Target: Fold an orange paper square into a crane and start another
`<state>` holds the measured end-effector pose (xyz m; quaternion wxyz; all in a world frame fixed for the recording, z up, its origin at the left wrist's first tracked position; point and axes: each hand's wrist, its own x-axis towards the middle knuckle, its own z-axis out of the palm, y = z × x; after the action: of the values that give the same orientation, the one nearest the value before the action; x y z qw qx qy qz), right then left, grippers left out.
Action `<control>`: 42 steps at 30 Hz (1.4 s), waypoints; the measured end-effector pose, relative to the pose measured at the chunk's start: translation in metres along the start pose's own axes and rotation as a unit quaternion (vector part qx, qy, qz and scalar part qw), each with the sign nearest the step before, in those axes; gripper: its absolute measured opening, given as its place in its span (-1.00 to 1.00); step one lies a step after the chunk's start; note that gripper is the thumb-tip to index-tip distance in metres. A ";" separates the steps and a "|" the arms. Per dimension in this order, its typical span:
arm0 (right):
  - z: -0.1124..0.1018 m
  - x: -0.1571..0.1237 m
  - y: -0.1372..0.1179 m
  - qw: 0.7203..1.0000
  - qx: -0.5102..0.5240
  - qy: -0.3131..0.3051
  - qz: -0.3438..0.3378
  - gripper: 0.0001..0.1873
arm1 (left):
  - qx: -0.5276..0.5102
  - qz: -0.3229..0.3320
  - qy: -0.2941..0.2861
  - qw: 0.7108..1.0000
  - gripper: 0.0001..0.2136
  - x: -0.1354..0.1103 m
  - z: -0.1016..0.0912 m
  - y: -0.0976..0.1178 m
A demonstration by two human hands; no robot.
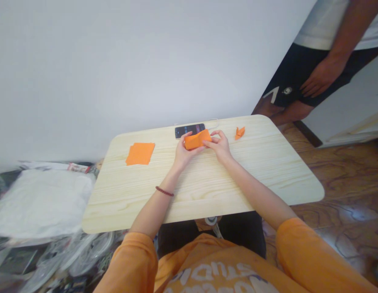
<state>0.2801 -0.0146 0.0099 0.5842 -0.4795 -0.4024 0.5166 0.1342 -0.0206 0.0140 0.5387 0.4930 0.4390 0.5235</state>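
Between my two hands is a folded sheet of orange paper (195, 141), held a little above the table with a crease across it. My left hand (184, 154) grips its left end, thumb along the lower edge. At its right end, my right hand (218, 145) pinches the paper between thumb and fingers. A stack of square orange paper (140, 154) lies to the left on the table. Off to the right sits a small folded orange paper figure (239, 132).
The pale wooden table (140, 199) stands against a white wall. A phone (189, 129) with a white cable lies at its back edge, just behind my hands. Another person's hand (323, 77) hangs at the right. White and clear plastic bags (42, 199) are piled at the left.
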 end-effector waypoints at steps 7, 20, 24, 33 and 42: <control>0.000 0.000 0.004 1.000 -0.011 -0.028 0.002 -0.40 | 0.005 0.008 0.086 0.996 -0.30 0.006 -0.005 -0.014; -0.012 0.012 0.003 1.000 0.017 0.014 0.009 -0.42 | -0.007 -0.049 0.083 0.995 -0.42 0.010 -0.017 -0.005; -0.023 0.020 -0.001 0.997 0.045 0.065 0.000 -0.42 | -0.041 -0.016 0.111 0.993 -0.51 0.018 -0.035 -0.001; -0.019 0.019 0.001 0.999 0.031 -0.015 0.017 -0.45 | -0.102 -0.137 -0.001 0.985 -0.66 0.011 -0.024 0.006; -0.017 0.014 -0.001 0.990 -0.080 -0.105 -0.058 -0.37 | -0.078 -0.150 -0.060 0.984 -0.63 0.007 -0.017 -0.001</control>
<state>0.2992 -0.0031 0.0073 0.5275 -0.4435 -0.5288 0.4954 0.1177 -0.0119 0.0114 0.6733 0.4085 0.4324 0.4392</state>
